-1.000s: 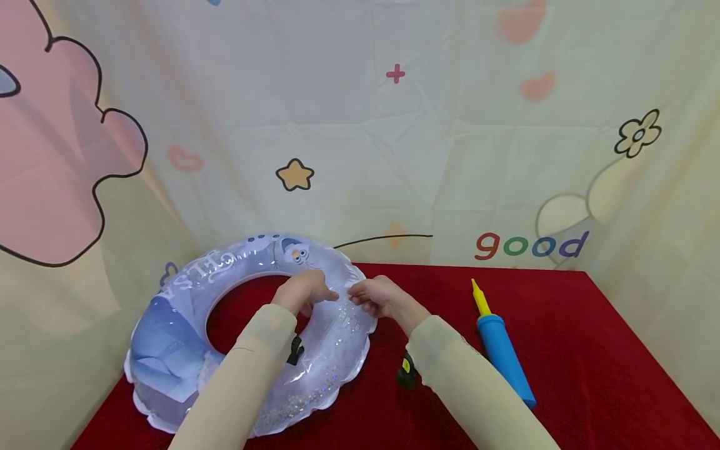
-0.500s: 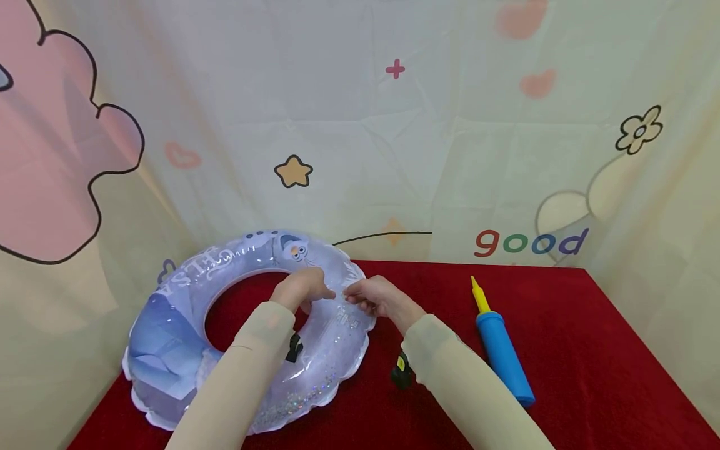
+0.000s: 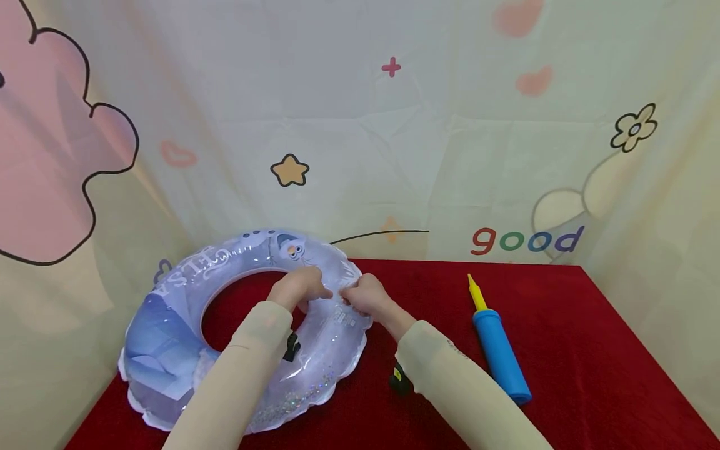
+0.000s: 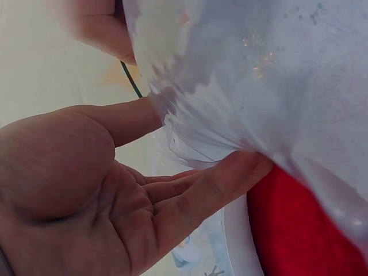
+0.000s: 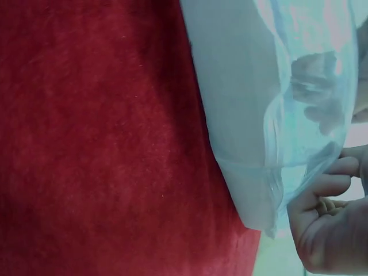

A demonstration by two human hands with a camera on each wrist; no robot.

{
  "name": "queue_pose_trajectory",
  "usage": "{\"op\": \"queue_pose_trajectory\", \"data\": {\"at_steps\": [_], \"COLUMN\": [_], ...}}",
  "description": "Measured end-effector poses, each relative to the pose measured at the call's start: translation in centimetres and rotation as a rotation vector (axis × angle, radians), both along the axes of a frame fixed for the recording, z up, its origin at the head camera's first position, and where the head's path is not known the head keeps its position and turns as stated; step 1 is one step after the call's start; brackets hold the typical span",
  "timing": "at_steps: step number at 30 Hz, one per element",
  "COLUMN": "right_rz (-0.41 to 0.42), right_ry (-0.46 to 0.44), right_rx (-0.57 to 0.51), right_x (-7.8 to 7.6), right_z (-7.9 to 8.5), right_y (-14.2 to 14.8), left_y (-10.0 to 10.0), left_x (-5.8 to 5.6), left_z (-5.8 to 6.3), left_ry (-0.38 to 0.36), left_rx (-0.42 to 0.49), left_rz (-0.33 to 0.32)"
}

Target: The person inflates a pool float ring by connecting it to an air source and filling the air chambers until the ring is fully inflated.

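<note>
A pale blue, see-through inflatable swim ring [image 3: 163, 344] with ELSA lettering and a snowman print lies at the left of the table. My left hand [image 3: 298, 287] reaches over its hole and pinches the ring's right side. Vinyl bunches between thumb and fingers of the left hand [image 4: 132, 190] in the left wrist view. Close by, my right hand [image 3: 368, 295] is at the ring's upper right surface, fingers curled. From the right wrist view, the right hand [image 5: 333, 218] has its fingertips right at the vinyl; what lies under them is hidden.
A blue hand pump [image 3: 500, 356] with a yellow nozzle lies right of my right forearm. Red cloth [image 3: 574, 337] covers the table. Behind it hangs a printed curtain [image 3: 360, 156], close to the ring's far edge. Small black devices sit below both wrists.
My right hand has turned from an extended fingertip pinch to a more curled fist at the same spot. The left hand keeps its hold. The whole view has shifted slightly.
</note>
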State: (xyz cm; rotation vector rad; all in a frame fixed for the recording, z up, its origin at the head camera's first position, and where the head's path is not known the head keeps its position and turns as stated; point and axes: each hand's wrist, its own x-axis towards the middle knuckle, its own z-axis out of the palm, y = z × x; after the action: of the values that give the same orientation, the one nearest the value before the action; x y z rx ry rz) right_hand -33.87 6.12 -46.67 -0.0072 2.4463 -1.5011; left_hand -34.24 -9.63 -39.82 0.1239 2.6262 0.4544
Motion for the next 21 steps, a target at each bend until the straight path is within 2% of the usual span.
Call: {"op": "queue_pose_trajectory", "data": {"at_steps": [4, 6, 8, 10, 12, 16, 18, 21], "right_rz": [0.041, 0.06, 0.074, 0.07, 0.047, -0.009, -0.008, 0.018], "right_ry": [0.185, 0.247, 0.272, 0.232, 0.148, -0.025, -0.063, -0.08], "right_rx": [0.146, 0.181, 0.189, 0.176, 0.114, -0.081, -0.137, -0.165], "right_x": [0.3, 0.4, 0.3, 0.2, 0.1, -0.1, -0.1, -0.1], "right_z": [-0.2, -0.3, -0.2, -0.1, 0.0, 0.4, 0.8, 1.4], "right_y": [-0.3, -0.3, -0.3, -0.2, 0.1, 1.0, 1.6, 2.3], "left_y": [0.1, 0.1, 0.2, 0.1, 0.1, 0.0, 0.0, -0.1], "left_x": [0.0, 0.0, 0.0, -0.1, -0.1, 0.0, 0.0, 0.0], "left_z": [-0.1, 0.0, 0.1, 0.1, 0.1, 0.1, 0.1, 0.4], "left_ry": [0.002, -0.001, -0.002, 0.0, 0.001, -0.003, -0.011, -0.026], "left_rx": [0.003, 0.001, 0.0, 0.001, 0.005, 0.008, 0.006, -0.012], "left_rz": [-0.003, -0.002, 0.008, 0.013, 0.015, 0.019, 0.03, 0.046]}}
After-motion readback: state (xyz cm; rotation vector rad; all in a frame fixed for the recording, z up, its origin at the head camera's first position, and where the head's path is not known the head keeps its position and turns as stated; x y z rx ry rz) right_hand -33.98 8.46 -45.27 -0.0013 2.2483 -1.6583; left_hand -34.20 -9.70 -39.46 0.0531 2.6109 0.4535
